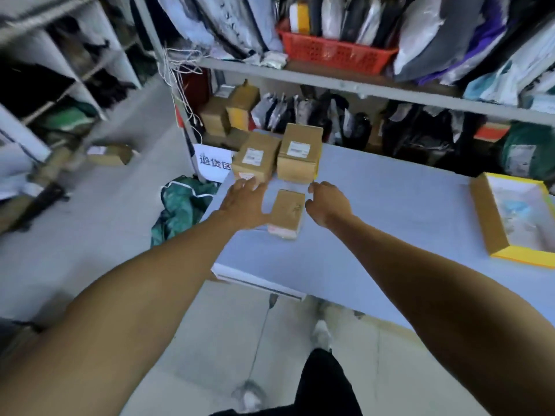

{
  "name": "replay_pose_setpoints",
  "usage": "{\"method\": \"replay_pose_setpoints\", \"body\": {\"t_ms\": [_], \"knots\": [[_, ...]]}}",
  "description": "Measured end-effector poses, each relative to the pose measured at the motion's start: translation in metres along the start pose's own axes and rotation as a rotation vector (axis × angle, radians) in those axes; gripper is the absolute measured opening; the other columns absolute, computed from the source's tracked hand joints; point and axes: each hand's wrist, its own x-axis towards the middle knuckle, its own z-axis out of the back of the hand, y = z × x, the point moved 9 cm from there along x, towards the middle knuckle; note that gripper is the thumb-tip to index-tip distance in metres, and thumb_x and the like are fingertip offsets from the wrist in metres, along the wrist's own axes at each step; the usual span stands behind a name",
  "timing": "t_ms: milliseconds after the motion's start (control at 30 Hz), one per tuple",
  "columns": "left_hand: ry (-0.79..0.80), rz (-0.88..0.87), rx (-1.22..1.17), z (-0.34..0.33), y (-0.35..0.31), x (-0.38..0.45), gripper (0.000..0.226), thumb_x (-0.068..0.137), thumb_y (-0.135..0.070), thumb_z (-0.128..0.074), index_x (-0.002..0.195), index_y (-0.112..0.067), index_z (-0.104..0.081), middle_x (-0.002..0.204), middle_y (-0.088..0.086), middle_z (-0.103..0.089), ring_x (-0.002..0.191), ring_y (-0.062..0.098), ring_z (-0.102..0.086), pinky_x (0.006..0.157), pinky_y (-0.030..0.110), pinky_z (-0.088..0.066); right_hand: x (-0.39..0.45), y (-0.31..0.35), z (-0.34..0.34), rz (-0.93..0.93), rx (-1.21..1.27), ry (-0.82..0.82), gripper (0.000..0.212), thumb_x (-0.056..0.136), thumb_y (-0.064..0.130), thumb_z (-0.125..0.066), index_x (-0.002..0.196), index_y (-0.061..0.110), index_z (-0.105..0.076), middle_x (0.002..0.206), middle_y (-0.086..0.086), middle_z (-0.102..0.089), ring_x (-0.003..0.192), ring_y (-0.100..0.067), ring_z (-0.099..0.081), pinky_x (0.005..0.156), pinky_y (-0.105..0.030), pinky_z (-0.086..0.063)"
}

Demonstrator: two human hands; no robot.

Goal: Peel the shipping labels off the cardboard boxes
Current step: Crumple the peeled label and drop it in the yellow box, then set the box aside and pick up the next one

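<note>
A small cardboard box (286,212) lies on the pale blue table (390,211) between my two hands; no label shows on its top. My left hand (244,202) is spread open and touches the box's left side. Just off the box's right edge, my right hand (326,202) has its fingers curled loosely and holds nothing. Behind them stand two larger cardboard boxes, the left box (255,159) and the right box (298,154), each with a white shipping label on top. The left label (253,155) and the right label (298,149) both lie flat.
An open yellow-edged cardboard tray (492,220) sits at the table's right end. Shelves packed with parcels and a red basket (333,49) rise behind the table. A green bag (180,202) and a white sign (214,165) are on the floor at left.
</note>
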Motion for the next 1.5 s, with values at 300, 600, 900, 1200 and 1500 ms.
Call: {"method": "replay_pose_setpoints", "body": {"t_ms": [300, 600, 900, 1200, 1500], "knots": [[-0.030, -0.057, -0.030, -0.016, 0.042, -0.005, 0.094, 0.079, -0.054, -0.066, 0.152, -0.020, -0.019, 0.159, 0.011, -0.017, 0.142, 0.036, -0.018, 0.115, 0.043, -0.021, 0.008, 0.038, -0.020, -0.062, -0.050, -0.015, 0.037, 0.088, 0.016, -0.050, 0.124, 0.012, -0.054, 0.121, -0.012, -0.056, 0.114, -0.031, -0.052, 0.083, -0.038, -0.048], [0.193, -0.140, -0.094, -0.073, 0.030, 0.056, 0.116, 0.070, -0.053, -0.076, 0.153, -0.028, 0.000, 0.159, 0.015, -0.010, 0.143, 0.037, -0.016, 0.110, 0.046, -0.030, 0.048, 0.000, -0.087, -0.190, 0.061, 0.199, 0.063, 0.087, 0.042, -0.060, 0.143, 0.030, -0.035, 0.122, -0.011, -0.052, 0.114, -0.032, -0.053, 0.086, -0.040, -0.048], [0.334, -0.282, -0.250, -0.112, 0.015, 0.090, 0.105, 0.079, -0.025, -0.075, 0.153, -0.033, 0.000, 0.144, 0.016, -0.035, 0.123, 0.035, -0.050, 0.098, 0.042, -0.046, 0.050, 0.006, -0.140, -0.230, 0.130, 0.320, 0.088, 0.080, 0.022, -0.071, 0.146, 0.044, -0.017, 0.129, -0.017, -0.045, 0.105, -0.039, -0.057, 0.082, -0.043, -0.054], [0.191, -0.453, -0.250, -0.051, -0.029, 0.134, 0.086, 0.081, -0.024, -0.069, 0.151, -0.029, -0.020, 0.132, 0.017, -0.044, 0.112, 0.037, -0.056, 0.091, 0.042, -0.049, 0.073, -0.025, -0.062, -0.313, 0.125, 0.094, 0.079, 0.080, 0.022, -0.068, 0.145, 0.038, -0.026, 0.132, -0.013, -0.047, 0.113, -0.037, -0.055, 0.088, -0.043, -0.050], [0.103, -0.475, -0.211, -0.019, -0.135, 0.221, 0.080, 0.085, -0.023, -0.066, 0.151, -0.026, -0.019, 0.142, 0.017, -0.037, 0.115, 0.039, -0.056, 0.090, 0.041, -0.049, 0.124, -0.132, 0.015, -0.314, 0.085, 0.000, 0.078, 0.080, 0.024, -0.069, 0.144, 0.040, -0.027, 0.147, -0.010, -0.035, 0.115, -0.036, -0.055, 0.085, -0.043, -0.052]]}}
